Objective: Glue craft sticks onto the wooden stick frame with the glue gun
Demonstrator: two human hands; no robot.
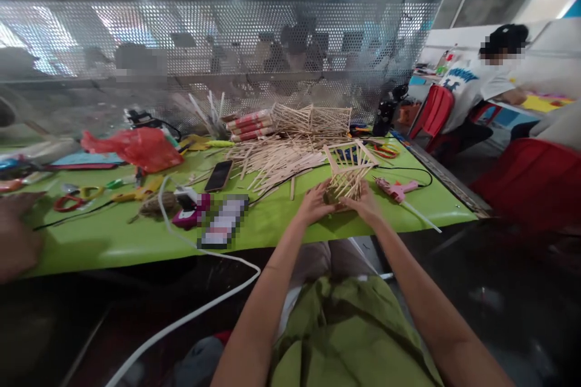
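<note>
Near the table's front edge stands an open frame of thin wooden sticks (pixel 348 174), wider at the top. My left hand (pixel 316 202) is curled against its lower left side, and my right hand (pixel 364 204) wraps its lower right side. Both hands hold the frame low down; parts of the fingers are hidden behind the sticks. Just right of my right hand lies a pink glue gun (pixel 397 188) with a white glue stick poking out of its back. A heap of loose wooden sticks (pixel 276 160) spreads behind and left of the frame.
On the green table (pixel 136 245) lie a phone with a lit screen (pixel 224 221), a dark phone (pixel 218 176), a purple power strip (pixel 191 210), twine (pixel 158 204) and a red plastic bag (pixel 136 148). Another person's hand (pixel 18 233) is at far left. A person (pixel 481 87) sits at right.
</note>
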